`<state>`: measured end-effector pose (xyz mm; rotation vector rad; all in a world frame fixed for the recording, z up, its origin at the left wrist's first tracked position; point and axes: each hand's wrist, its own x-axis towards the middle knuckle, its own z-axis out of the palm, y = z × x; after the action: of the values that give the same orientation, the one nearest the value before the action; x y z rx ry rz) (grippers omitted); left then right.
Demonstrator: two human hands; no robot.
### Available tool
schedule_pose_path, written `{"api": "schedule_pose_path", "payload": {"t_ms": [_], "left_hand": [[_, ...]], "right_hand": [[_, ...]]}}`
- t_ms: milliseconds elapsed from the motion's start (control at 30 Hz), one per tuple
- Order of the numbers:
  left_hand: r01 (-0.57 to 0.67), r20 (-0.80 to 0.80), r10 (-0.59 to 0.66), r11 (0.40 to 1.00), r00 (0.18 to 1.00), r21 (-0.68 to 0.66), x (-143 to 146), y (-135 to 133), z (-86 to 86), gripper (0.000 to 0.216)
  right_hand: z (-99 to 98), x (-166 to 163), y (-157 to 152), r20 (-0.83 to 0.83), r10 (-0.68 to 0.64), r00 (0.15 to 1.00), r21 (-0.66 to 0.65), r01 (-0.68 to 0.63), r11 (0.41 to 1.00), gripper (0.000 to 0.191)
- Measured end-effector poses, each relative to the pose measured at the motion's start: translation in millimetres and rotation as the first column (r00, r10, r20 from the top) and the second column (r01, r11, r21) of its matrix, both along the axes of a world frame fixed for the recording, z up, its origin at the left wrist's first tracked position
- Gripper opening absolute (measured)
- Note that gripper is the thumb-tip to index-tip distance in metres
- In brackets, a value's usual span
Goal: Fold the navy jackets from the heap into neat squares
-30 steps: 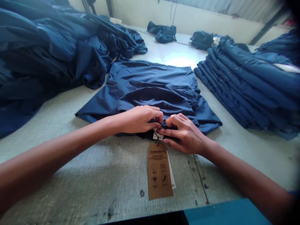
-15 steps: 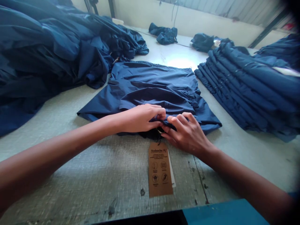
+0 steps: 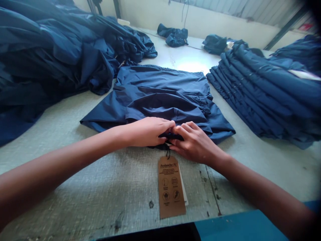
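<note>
A navy blue garment (image 3: 160,93) lies spread on the grey table (image 3: 82,187) in front of me. My left hand (image 3: 150,131) and my right hand (image 3: 193,142) meet at its near edge, fingers closed and pinching the fabric there. A brown cardboard hang tag (image 3: 171,187) hangs by a thin string from that spot and lies flat on the table toward me, with a white tag edge showing under it.
A big heap of loose navy garments (image 3: 50,57) fills the left. A neat stack of folded navy garments (image 3: 263,90) stands at the right. Two small crumpled navy bundles (image 3: 174,36) lie at the far end by the wall. A teal surface (image 3: 240,227) borders the near right edge.
Both hands stayed pinched at the garment's near edge, shifting only slightly. The small white label seen between the fingers a second ago is now covered.
</note>
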<state>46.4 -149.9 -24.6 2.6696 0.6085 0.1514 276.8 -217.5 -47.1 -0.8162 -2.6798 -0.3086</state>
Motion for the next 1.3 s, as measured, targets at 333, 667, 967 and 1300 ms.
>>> {"api": "schedule_pose_path", "payload": {"t_ms": [333, 667, 967, 1300], "left_hand": [[0.04, -0.027, -0.041, 0.999, 0.999, -0.02, -2, 0, 0.5, 0.017], [0.054, -0.006, -0.054, 0.996, 0.999, -0.069, -5, 4, 4.2, 0.022], [0.111, 0.036, -0.107, 0.987, 0.994, -0.113, -13, 4, 18.1, 0.017], [0.166, -0.05, -0.172, 0.98, 0.984, -0.109, -9, -9, 31.3, 0.007]], "right_hand": [[0.6, 10, 4, -0.332, -0.041, 0.942, -0.118, 0.002, 0.993, 0.026], [-0.7, 8, 8, -0.173, -0.051, 0.984, -0.271, 0.003, 0.963, 0.032], [4.0, 13, 9, -0.207, 0.0, 0.978, -0.266, -0.056, 0.962, 0.026], [9.6, 11, 3, -0.259, 0.071, 0.963, -0.19, -0.123, 0.974, 0.021]]}}
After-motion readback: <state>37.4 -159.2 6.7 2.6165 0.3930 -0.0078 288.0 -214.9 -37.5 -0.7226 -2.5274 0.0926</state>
